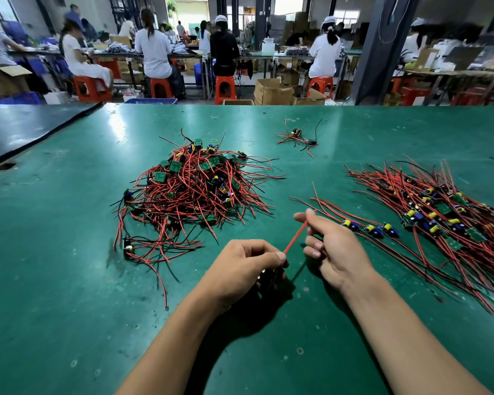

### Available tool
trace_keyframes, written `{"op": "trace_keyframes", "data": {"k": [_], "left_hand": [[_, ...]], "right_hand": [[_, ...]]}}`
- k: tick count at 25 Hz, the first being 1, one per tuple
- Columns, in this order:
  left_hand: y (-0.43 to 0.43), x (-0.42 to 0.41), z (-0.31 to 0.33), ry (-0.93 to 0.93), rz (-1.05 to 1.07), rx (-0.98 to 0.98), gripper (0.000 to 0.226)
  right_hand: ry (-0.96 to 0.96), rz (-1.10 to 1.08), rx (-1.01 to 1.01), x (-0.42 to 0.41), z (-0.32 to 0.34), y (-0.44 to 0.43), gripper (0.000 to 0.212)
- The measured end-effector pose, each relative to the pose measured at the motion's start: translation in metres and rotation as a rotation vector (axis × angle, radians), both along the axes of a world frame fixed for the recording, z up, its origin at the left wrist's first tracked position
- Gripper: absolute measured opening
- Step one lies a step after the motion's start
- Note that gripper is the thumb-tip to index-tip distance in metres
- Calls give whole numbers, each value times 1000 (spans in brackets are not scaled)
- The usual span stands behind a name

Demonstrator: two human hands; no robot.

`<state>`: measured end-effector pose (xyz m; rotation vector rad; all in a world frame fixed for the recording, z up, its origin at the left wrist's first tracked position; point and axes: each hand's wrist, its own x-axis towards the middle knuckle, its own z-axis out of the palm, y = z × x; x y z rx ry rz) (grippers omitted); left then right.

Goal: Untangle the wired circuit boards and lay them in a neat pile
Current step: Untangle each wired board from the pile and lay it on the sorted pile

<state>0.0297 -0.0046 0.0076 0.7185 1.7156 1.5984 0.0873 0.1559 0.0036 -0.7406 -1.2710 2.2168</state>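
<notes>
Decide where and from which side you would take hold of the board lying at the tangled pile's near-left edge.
Pinch the board itself by its edges, coming from the left, where the mat is bare. Its wires trail right into the pile, so pulling on them would likely tighten the tangle.

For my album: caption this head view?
Left hand and right hand hold a red wire taut beside tangled boards.

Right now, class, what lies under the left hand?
What looks like a dark circuit board peeks out beneath the left hand, with a red wire running up to the right hand. The hand covers most of the board.
</notes>
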Motion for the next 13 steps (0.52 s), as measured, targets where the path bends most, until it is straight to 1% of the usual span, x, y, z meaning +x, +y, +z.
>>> {"op": "trace_keyframes", "data": {"k": [4, 5, 6, 7, 9, 10, 11, 12, 13], "left_hand": [[-3, -1, 4, -26, -55, -4, 15], [-3, -1, 4, -33, -60, -4, 15], [-3, -1, 4, -38, -58, -5, 16], [-3, 0, 4, -46, -52, -10, 18], [-1, 0, 4, -61, -31, -29, 22], [-1, 0, 4, -62, -22, -40, 21], [-2, -1, 4, -62, -14, -50, 19], [-2, -1, 4, -67, -5, -52, 17], [-2, -1, 4, -84, 14, -46, 15]], "right_hand": [[61, -29, -110, -1, -4, 8, 21], [74, -43, -98, -2, -5, 9, 20], [60, -75, -3, -3, -8, 11, 20], [-3, -126, 187, -3, -12, 13, 21], [-194, -252, 640, -2, -20, 16, 22], [-242, -298, 762, -2, -22, 16, 23], [-243, -312, 786, -2, -24, 16, 23], [-214, -294, 733, -2, -25, 17, 23], [-163, -256, 624, -2, -24, 17, 23]]}}
